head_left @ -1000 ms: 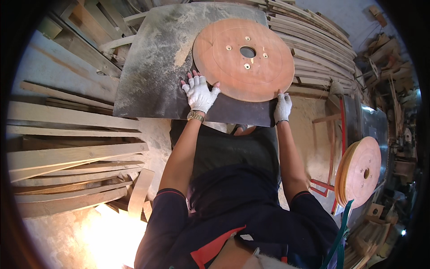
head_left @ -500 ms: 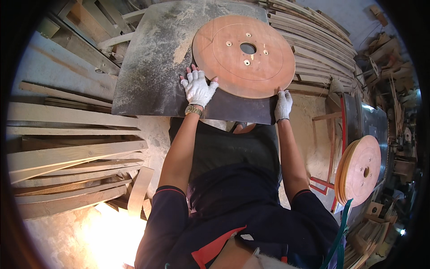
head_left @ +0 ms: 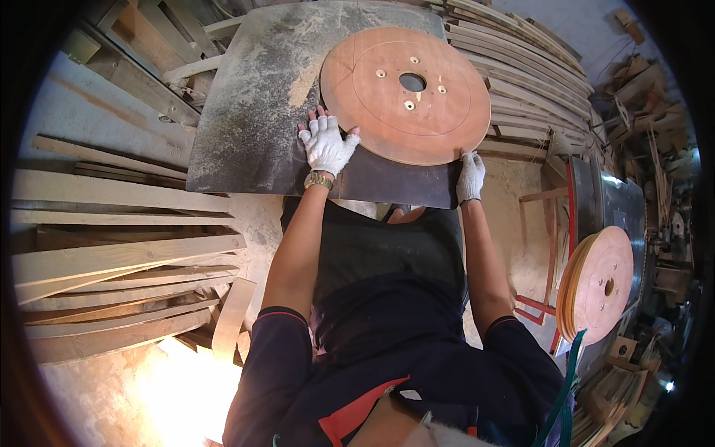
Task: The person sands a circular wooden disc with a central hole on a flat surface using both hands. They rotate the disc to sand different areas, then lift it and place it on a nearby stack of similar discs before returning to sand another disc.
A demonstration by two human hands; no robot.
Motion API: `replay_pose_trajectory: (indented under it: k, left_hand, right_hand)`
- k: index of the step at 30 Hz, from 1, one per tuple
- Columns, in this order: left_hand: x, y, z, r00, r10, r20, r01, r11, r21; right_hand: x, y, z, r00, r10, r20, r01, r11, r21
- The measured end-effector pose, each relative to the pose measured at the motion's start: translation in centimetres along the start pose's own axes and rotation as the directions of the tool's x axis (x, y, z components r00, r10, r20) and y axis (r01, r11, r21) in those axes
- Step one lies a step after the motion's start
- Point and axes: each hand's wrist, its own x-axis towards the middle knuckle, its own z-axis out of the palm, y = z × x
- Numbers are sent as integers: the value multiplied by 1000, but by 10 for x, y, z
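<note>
A round wooden disc (head_left: pixel 372 119) lies on a dark, sawdust-dusted board (head_left: pixel 246 141). The disc has a round hole in its middle, several smaller fitted holes around that and a pencilled circle. My left hand (head_left: pixel 328 147), in a white fingerless glove with a watch at the wrist, rests flat on the board, its fingers spread and its thumb at the disc's near-left rim. At the near-right rim, my right hand (head_left: pixel 471 177), gloved likewise, grips the disc's edge with the thumb uppermost; its other fingers are mostly hidden.
Long timber strips (head_left: pixel 119 257) are stacked at left, and more curved strips (head_left: pixel 521 71) lie beyond the board. A stack of similar discs (head_left: pixel 599 287) stands at right on a dark-topped, red-framed table (head_left: pixel 622 208), beside a green strap (head_left: pixel 570 380). Wood scraps (head_left: pixel 648 89) pile up far right.
The disc has turned very slightly clockwise on the board. My left hand has shifted a little to the left, while my right hand stays at the rim.
</note>
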Motion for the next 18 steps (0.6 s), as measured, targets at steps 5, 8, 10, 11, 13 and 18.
replay_pose_trajectory:
  k: [5,8,10,11,13,18]
  left_hand:
    - [-9,9,-1,1000,-11,25,10,1000,3]
    - [-9,9,-6,999,-8,43,9,1000,-23]
    - [-6,6,-4,1000,0,13,0,999,-35]
    - [-5,5,-3,1000,-3,14,3,999,-36]
    - [-5,5,0,1000,-6,19,7,999,-37]
    - [-4,1,7,995,19,-94,-21,1000,-22]
  right_hand:
    - [0,-4,-1,998,-64,-22,61,992,-108]
    - [-1,-5,1,997,-78,-18,75,990,-119]
    - [1,-3,-2,998,-67,-6,66,989,-130]
    - [2,-2,-3,998,-62,-2,61,989,-136]
    - [2,-1,-4,997,-78,14,79,989,-121]
    - [-1,-3,-3,999,-34,25,35,998,-49]
